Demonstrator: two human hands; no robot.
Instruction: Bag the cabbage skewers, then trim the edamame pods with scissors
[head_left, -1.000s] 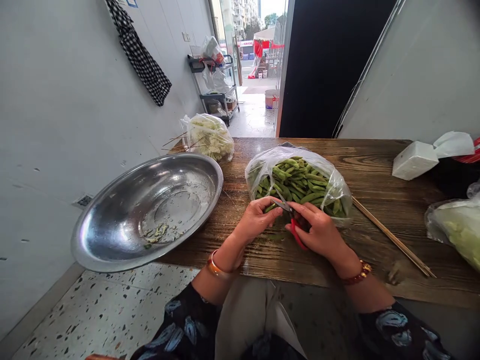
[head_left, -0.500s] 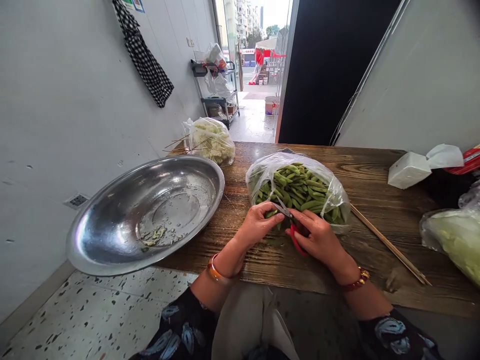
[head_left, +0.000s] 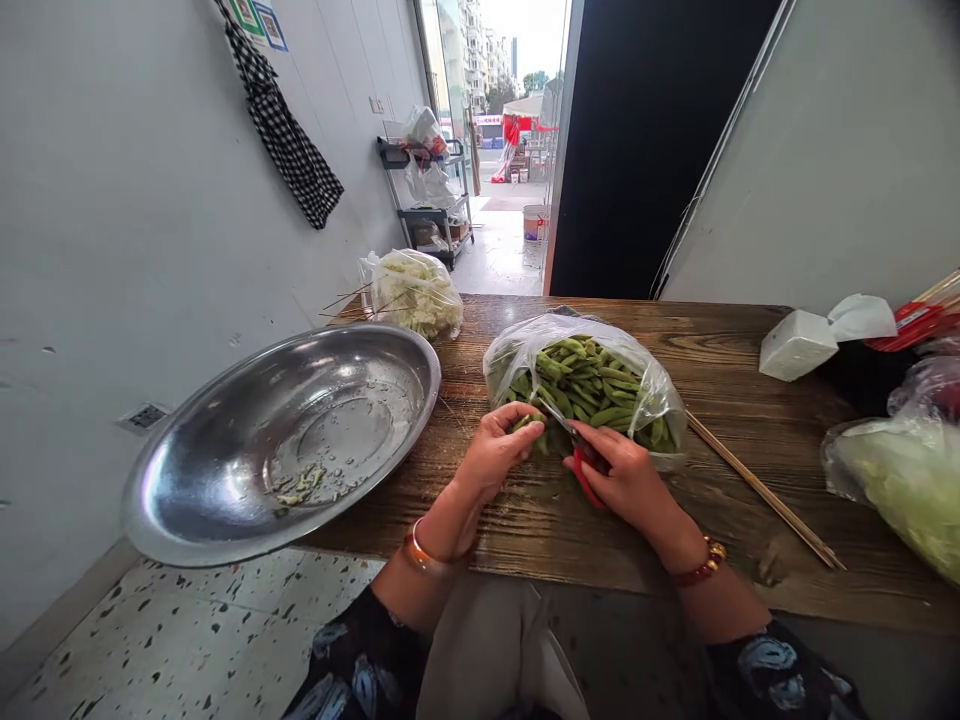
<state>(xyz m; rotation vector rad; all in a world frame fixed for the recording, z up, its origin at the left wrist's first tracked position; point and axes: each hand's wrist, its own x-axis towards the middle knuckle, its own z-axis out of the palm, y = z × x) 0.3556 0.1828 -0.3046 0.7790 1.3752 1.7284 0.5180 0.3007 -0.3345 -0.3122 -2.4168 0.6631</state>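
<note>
My left hand (head_left: 495, 450) is closed in a pinch on a green pod (head_left: 525, 424), edamame-like, mostly covered by the fingers. Red-handled scissors (head_left: 587, 478) are in my right hand (head_left: 624, 474), their blades pointing up and left close to the left fingertips. Just beyond both hands, a clear plastic bag (head_left: 667, 405) lies open on the table, full of green pods (head_left: 589, 375).
A large metal basin (head_left: 202, 470) with wet green scraps stands left on the wooden table (head_left: 720, 340). Behind it is a bag of cauliflower (head_left: 416, 295). Wooden skewers (head_left: 765, 490), a tissue pack (head_left: 799, 343) and a bagged pale-green vegetable (head_left: 900, 480) lie right.
The view has shifted slightly. My left fingers have drawn a little back from the scissor blades, which now sit beside the pod. Both hands keep their holds.
</note>
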